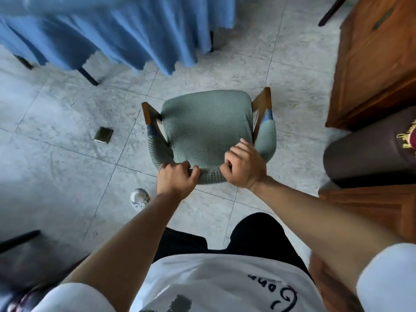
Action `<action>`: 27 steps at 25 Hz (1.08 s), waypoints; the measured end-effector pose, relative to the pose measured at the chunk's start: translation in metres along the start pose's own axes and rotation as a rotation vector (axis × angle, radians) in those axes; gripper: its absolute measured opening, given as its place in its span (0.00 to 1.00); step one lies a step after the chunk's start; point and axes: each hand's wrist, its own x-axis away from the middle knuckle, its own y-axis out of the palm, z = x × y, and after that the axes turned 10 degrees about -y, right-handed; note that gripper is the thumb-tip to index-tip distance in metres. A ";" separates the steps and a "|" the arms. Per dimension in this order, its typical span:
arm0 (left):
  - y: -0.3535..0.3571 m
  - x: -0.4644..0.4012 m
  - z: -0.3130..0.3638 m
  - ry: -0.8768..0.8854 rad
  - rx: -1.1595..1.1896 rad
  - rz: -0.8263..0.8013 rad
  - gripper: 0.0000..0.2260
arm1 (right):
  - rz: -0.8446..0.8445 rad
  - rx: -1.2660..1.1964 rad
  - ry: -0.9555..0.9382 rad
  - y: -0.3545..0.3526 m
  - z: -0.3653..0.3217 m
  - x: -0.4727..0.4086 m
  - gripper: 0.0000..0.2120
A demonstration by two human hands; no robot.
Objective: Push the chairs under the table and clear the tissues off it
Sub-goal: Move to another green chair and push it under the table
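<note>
Head view: both hands are gripping the chair's backrest, table waiting ahead.

Left hand (176,176) is curling over the chair (207,129) backrest's left end; right hand (244,165) is clenching its right end. Ahead of both hands, the blue-clothed table (117,34) is standing apart. An uneven push risks catching the table leg (88,75) or dragging the cloth.

White printed T-shirt (225,282); black trousers (254,233); pale shoe (140,197).

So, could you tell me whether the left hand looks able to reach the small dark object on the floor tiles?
Probably not as things stand: the left hand grips the chair back, and the small dark object lies apart, down on the floor.
</note>
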 end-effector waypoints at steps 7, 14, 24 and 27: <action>-0.002 -0.016 0.022 -0.115 0.077 0.041 0.27 | -0.005 -0.082 -0.114 0.011 0.046 -0.041 0.09; -0.021 -0.068 0.053 -0.209 0.169 0.066 0.30 | -0.193 -0.154 -0.055 0.025 0.065 -0.084 0.11; -0.025 -0.119 0.052 -0.257 0.096 0.092 0.35 | -0.337 -0.092 0.014 0.037 0.077 -0.133 0.25; -0.030 -0.139 0.053 -0.247 0.083 0.062 0.35 | -0.398 -0.096 -0.010 0.045 0.087 -0.151 0.26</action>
